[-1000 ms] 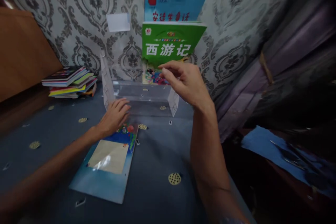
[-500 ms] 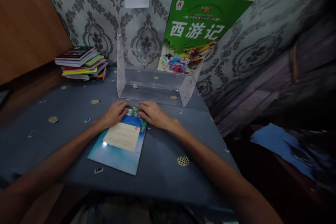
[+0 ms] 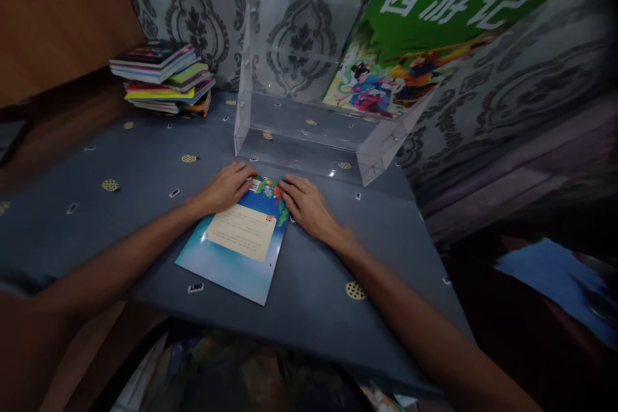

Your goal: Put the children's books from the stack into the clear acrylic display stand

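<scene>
A thin blue picture book point(image 3: 236, 272) lies flat on the cloth-covered table, showing a cream text panel and a colourful drawing at its far end. My left hand point(image 3: 228, 187) rests over the book's far left corner, fingers stretched forward and lying flat. At the far right corner, my right hand point(image 3: 309, 207) lies open, its fingertips touching the book's edge and the palm over the cloth. Just beyond both hands stands a clear acrylic book rack point(image 3: 302, 125). A green book point(image 3: 434, 32) with large white characters leans upright in the right side of that rack.
A stack of books point(image 3: 161, 80) sits at the back left against the patterned wall point(image 3: 196, 9). The dark blue tablecloth point(image 3: 145, 161) carries printed yellow spots. Blue fabric point(image 3: 555, 277) lies low on the right, beyond the table's edge.
The view has tilted down and shifted left. My right hand has slid apart from the left, from the book's far edge to its right corner. The book stays flat.
</scene>
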A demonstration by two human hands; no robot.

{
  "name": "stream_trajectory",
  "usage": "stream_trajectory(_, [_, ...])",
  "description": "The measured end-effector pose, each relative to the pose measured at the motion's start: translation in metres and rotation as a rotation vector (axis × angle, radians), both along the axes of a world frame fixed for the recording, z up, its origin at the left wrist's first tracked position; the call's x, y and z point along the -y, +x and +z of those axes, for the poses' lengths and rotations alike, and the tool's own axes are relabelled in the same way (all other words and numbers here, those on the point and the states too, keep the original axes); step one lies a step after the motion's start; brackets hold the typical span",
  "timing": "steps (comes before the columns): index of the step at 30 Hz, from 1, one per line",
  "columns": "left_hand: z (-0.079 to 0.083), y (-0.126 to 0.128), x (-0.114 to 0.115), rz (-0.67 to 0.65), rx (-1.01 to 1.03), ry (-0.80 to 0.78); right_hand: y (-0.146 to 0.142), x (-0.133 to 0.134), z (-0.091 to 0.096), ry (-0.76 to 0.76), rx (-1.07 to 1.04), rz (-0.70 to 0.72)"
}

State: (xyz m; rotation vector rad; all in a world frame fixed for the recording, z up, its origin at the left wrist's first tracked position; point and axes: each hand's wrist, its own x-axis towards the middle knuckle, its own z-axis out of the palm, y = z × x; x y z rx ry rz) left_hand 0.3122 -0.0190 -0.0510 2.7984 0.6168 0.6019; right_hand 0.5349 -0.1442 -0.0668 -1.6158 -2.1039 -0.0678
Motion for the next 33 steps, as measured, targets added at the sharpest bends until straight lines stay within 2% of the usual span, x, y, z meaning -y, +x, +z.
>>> stream_trajectory(11, [-0.002, 0.000, 0.000, -0.010, 0.007, -0.008, -0.001, 0.004, 0.009, 0.004, 0.054, -0.025])
stream_trajectory(24, [-0.005, 0.000, -0.003, 0.002, -0.001, -0.016, -0.004, 0.004, 0.013, 0.061, 0.133, -0.233])
stream_trajectory(33, [-0.006, 0.001, -0.003, 0.009, -0.013, 0.001, 0.001, 0.004, 0.008, 0.113, 0.097, -0.215])
